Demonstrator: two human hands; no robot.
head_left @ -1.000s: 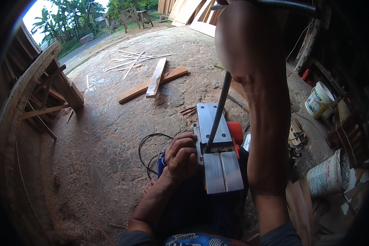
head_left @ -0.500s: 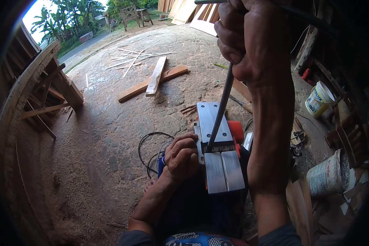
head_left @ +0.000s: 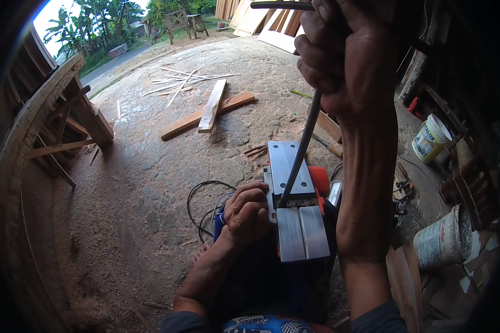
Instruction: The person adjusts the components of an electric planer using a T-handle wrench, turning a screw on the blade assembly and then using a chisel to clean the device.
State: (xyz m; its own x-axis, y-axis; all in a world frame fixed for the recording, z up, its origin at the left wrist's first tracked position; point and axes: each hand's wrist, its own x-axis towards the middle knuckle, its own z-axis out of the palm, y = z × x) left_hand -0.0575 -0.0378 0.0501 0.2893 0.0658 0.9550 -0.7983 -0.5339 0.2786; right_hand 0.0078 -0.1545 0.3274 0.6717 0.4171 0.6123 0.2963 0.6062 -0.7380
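Observation:
An electric hand planer [head_left: 289, 233] rests upside down at my lap, its two metal sole plates facing up and an orange part of its body showing at the right side. My left hand [head_left: 246, 212] is closed around the planer's left edge, steadying it. High above, my right hand [head_left: 339, 61] is wrapped round the top of a long T-handle wrench [head_left: 303, 145]. The wrench's shaft slants down into the gap between the plates, by the row of small bolts at the cutter block. The exact seat of its tip is hard to see.
A black cable [head_left: 190, 200] loops left of the planer. Two crossed wood pieces [head_left: 212, 108] and thin strips [head_left: 178, 80] lie ahead. A chisel-like tool [head_left: 332, 147] lies beyond my right forearm. Buckets [head_left: 432, 139] and offcuts stand right; a wooden bench [head_left: 89, 119] stands left.
My right hand has shifted slightly to the right, and the wrench's crossbar has turned a little, its visible end moving left. The planer and my left hand stay almost still.

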